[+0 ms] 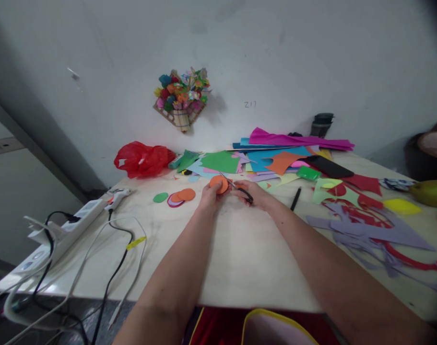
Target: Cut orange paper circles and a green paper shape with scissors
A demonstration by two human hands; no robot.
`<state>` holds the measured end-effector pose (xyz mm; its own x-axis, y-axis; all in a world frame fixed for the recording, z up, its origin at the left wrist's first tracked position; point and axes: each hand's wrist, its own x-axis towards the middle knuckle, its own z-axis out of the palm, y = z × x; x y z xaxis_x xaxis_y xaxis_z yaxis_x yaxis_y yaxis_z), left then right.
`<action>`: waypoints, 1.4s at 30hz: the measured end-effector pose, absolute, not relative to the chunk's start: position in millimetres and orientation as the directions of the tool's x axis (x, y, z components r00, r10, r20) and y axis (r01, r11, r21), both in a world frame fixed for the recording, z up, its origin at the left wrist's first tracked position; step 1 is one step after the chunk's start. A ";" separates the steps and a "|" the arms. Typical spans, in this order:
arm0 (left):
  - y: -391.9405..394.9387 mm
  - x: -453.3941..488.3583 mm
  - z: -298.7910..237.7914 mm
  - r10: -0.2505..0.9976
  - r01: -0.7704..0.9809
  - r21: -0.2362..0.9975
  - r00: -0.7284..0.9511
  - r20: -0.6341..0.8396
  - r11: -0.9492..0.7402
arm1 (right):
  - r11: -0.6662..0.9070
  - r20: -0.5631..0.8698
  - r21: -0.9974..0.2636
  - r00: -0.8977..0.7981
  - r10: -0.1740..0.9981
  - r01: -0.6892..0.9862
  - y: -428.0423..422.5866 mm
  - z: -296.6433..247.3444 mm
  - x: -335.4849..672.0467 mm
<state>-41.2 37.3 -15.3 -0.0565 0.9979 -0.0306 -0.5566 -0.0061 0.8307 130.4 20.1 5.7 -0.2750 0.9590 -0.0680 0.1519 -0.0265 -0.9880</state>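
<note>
Between the thumb and fingers of my left hand (211, 195) is an orange felt circle (220, 183), held just above the table. My right hand (252, 191) grips a pair of scissors (244, 192) by its dark handles. The blades point up and left, touching or passing close by the circle's right edge; which of these I cannot tell. To the left of my left hand lie several cut circles: orange ones (186, 194) overlapping purple and red ones, and a separate green circle (160, 197).
Coloured felt sheets (221, 162) spread along the back, beside a red plastic bag (144, 159). Purple and red scraps (369, 225) cover the right side, near a black pen (296, 199) and a phone (328, 166). A glue gun (117, 197), power strip (65, 235) and cables occupy the left.
</note>
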 end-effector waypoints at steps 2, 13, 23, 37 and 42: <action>37.8 -42.3 -16.1 0.999 -0.544 0.839 -0.045 -0.030 0.001 | -0.034 -0.075 -0.988 -0.279 0.957 0.151 18.6 7.5 129.9; 35.3 -42.4 -16.6 1.000 -0.514 0.858 -0.016 -0.010 0.000 | -0.058 -0.101 -0.985 -0.272 0.957 0.161 15.2 12.6 129.6; 34.9 -41.3 -15.0 0.999 -0.520 0.854 -0.031 -0.025 0.005 | -0.027 -0.067 -0.987 -0.253 0.965 0.159 16.5 12.3 127.6; 38.1 -40.4 -16.3 0.995 -0.549 0.836 -0.086 -0.049 -0.006 | -0.021 -0.064 -0.986 -0.262 0.963 0.165 16.4 11.3 128.6; 37.3 -40.4 -14.1 0.994 -0.557 0.830 -0.084 -0.065 0.008 | -0.025 -0.068 -0.987 -0.275 0.959 0.156 15.3 12.6 128.0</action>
<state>-40.4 37.3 -14.1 -0.0840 0.9943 -0.0654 -0.5570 0.0076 0.8305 128.0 15.3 12.6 -0.2748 0.9591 -0.0682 0.1563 -0.0254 -0.9874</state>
